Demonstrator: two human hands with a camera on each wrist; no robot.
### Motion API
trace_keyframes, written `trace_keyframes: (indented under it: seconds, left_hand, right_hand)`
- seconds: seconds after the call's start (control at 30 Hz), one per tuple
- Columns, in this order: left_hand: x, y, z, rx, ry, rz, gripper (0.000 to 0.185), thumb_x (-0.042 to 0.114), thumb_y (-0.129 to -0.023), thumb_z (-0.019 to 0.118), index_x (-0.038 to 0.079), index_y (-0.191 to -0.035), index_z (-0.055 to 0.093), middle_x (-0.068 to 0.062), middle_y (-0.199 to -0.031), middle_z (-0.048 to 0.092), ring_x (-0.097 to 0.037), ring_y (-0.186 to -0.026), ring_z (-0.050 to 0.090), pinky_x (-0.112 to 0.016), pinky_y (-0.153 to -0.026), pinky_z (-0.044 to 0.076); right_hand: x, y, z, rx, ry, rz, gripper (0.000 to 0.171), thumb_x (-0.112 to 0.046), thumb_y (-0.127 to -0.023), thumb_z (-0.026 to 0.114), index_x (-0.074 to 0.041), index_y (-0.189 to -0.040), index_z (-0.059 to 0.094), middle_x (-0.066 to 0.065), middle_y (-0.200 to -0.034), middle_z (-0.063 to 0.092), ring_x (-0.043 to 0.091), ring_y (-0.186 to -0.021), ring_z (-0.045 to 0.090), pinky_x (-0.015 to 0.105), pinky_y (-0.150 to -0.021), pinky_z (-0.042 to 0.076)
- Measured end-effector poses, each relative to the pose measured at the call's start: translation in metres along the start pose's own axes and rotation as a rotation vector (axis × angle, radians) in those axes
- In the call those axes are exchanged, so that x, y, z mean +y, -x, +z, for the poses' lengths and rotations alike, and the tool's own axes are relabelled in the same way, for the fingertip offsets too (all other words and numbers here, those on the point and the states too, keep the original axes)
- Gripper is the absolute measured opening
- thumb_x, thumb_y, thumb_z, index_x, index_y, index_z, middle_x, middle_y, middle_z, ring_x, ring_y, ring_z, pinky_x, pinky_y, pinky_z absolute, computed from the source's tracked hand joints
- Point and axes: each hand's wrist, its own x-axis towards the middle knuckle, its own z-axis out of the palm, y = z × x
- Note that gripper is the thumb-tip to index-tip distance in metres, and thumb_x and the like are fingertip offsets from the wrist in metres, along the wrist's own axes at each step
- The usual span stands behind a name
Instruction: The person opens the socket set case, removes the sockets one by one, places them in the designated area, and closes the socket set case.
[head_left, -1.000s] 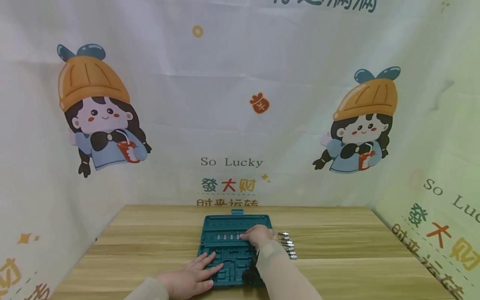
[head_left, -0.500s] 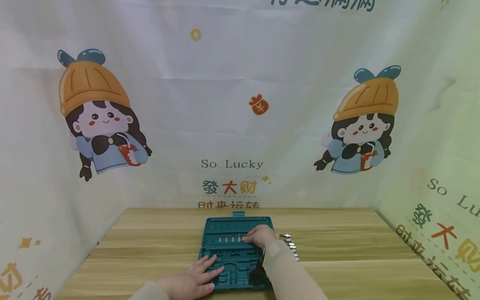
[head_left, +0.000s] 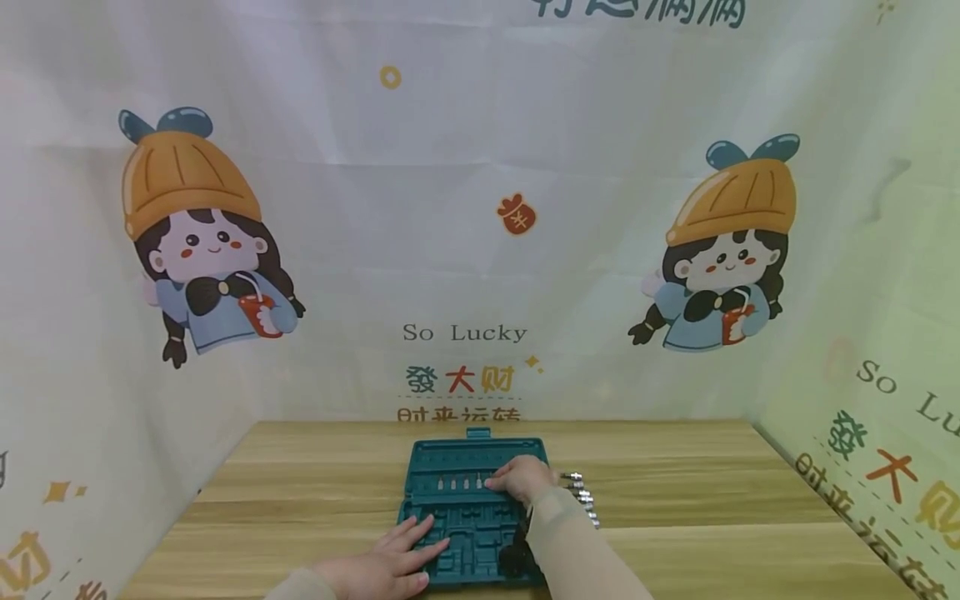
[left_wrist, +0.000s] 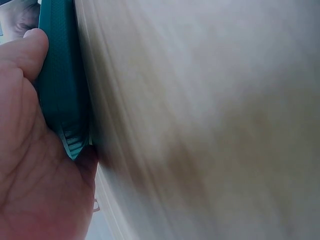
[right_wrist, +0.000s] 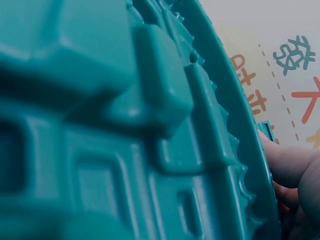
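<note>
A teal plastic tool case (head_left: 480, 454) lies unfolded on the table. Several small metal bit sockets (head_left: 453, 483) stand in a row in its far half. At the right end of that row, the thumb and fingertips of my right hand (head_left: 522, 480) pinch a bit socket that they almost wholly hide. My left hand (head_left: 375, 567) rests with spread, straight fingers over the case's near left corner. In the left wrist view, the left thumb (left_wrist: 35, 47) lies against the case's side wall (left_wrist: 62, 75). The right wrist view shows the moulded recesses (right_wrist: 100, 185) close up.
More bit sockets (head_left: 583, 497) lie in a column on the wooden table (head_left: 690, 483), just right of the case. A black wrist-worn device (head_left: 516, 557) hangs over the case's near right part. A printed cloth (head_left: 585, 292) forms the back and sides.
Both hands keep almost the same places on the case. The right hand's fingertips stay at the row's right end. The head view has tilted slightly upward.
</note>
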Motion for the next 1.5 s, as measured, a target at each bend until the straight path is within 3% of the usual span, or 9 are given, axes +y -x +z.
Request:
trace_keyframes:
  seconds: [0.37,0.7,0.8,0.9,1.03,1.3,1.5]
  left_hand:
    - [0.003,0.005,0.001,0.006,0.015,-0.005,0.057,0.063,-0.097,0.032,0.047,-0.150,0.020,0.004,-0.161,0.004,-0.041,-0.145,0.002,-0.070,-0.099,0.025]
    - [0.000,0.005,0.002,0.000,0.024,-0.019,0.055,0.061,-0.097,0.034,0.050,-0.149,0.019,0.006,-0.161,0.004,-0.038,-0.145,0.001,-0.070,-0.100,0.023]
    - [0.000,0.005,0.003,-0.005,0.019,-0.022,0.055,0.062,-0.097,0.033,0.050,-0.149,0.019,0.007,-0.161,0.004,-0.038,-0.145,0.001,-0.070,-0.100,0.023]
    - [0.001,0.005,0.004,-0.002,0.016,-0.027,0.055,0.062,-0.097,0.033,0.050,-0.149,0.019,0.006,-0.161,0.005,-0.038,-0.145,0.001,-0.070,-0.099,0.023]
    - [0.003,0.006,0.003,0.001,0.004,-0.028,0.056,0.064,-0.097,0.031,0.050,-0.149,0.018,0.006,-0.161,0.005,-0.038,-0.145,0.001,-0.071,-0.099,0.024]
    - [0.007,0.004,0.003,-0.014,-0.003,-0.036,0.058,0.068,-0.095,0.028,0.051,-0.149,0.016,0.008,-0.161,0.003,-0.036,-0.146,-0.001,-0.070,-0.100,0.022]
    - [0.009,0.006,0.001,0.007,-0.015,-0.035,0.059,0.070,-0.093,0.026,0.052,-0.149,0.016,0.010,-0.160,0.001,-0.036,-0.146,-0.002,-0.071,-0.101,0.021]
  right_hand:
    - [0.004,-0.005,0.005,-0.010,-0.047,-0.001,0.012,-0.019,-0.082,0.078,-0.009,-0.088,0.076,0.006,-0.098,0.069,0.033,-0.100,0.058,0.062,-0.103,0.023]
    - [0.006,-0.001,0.004,0.006,-0.046,-0.025,0.011,-0.019,-0.084,0.076,-0.009,-0.089,0.076,0.006,-0.098,0.070,0.035,-0.104,0.057,0.065,-0.106,0.010]
    - [0.006,-0.002,0.005,0.022,-0.078,-0.018,0.012,-0.020,-0.084,0.076,-0.009,-0.089,0.076,0.005,-0.096,0.070,0.033,-0.101,0.058,0.064,-0.104,0.014]
    - [0.008,-0.003,0.005,0.017,-0.153,-0.031,0.015,-0.019,-0.086,0.074,-0.005,-0.092,0.076,0.007,-0.099,0.070,0.030,-0.098,0.059,0.058,-0.101,0.030]
    - [0.009,-0.003,0.003,-0.028,-0.217,-0.049,0.018,-0.017,-0.088,0.072,-0.002,-0.097,0.074,0.010,-0.106,0.068,0.028,-0.097,0.061,0.049,-0.085,0.048]
    - [0.005,0.003,-0.012,-0.092,-0.269,-0.099,0.024,-0.015,-0.092,0.066,0.004,-0.107,0.068,0.017,-0.116,0.063,0.036,-0.109,0.057,0.053,-0.092,0.045]
    - [0.005,0.011,-0.032,-0.126,-0.224,-0.141,0.022,-0.018,-0.094,0.064,0.001,-0.105,0.066,0.011,-0.109,0.065,0.032,-0.106,0.058,0.055,-0.094,0.041]
